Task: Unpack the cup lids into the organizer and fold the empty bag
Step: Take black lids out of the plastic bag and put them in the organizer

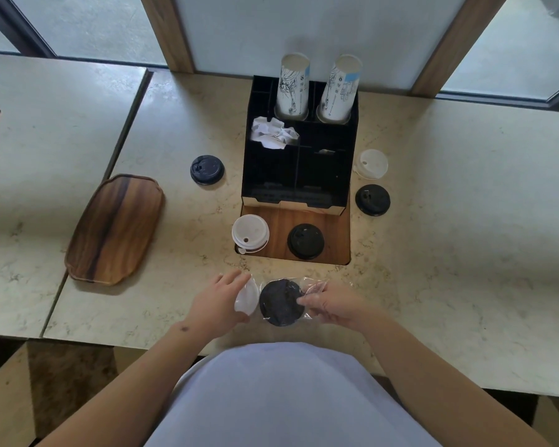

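Note:
A clear plastic bag [310, 287] lies on the counter near the front edge, with a black lid [279, 301] inside it. My right hand [328, 304] pinches the bag at the black lid's right edge. My left hand [218, 301] grips a white lid [247, 298] at the bag's left end. The black organizer [299, 169] stands behind, with two stacks of paper cups [292, 87] in its back slots and crumpled paper [273, 132] in a middle compartment. Loose lids lie around it: a white lid [249, 233] and a black lid [305, 241] in front.
A black lid [207, 169] lies left of the organizer. A white lid [372, 163] and a black lid [372, 200] lie to its right. A wooden tray [115, 229] sits at the left. A wooden recess [336, 233] opens in front of the organizer.

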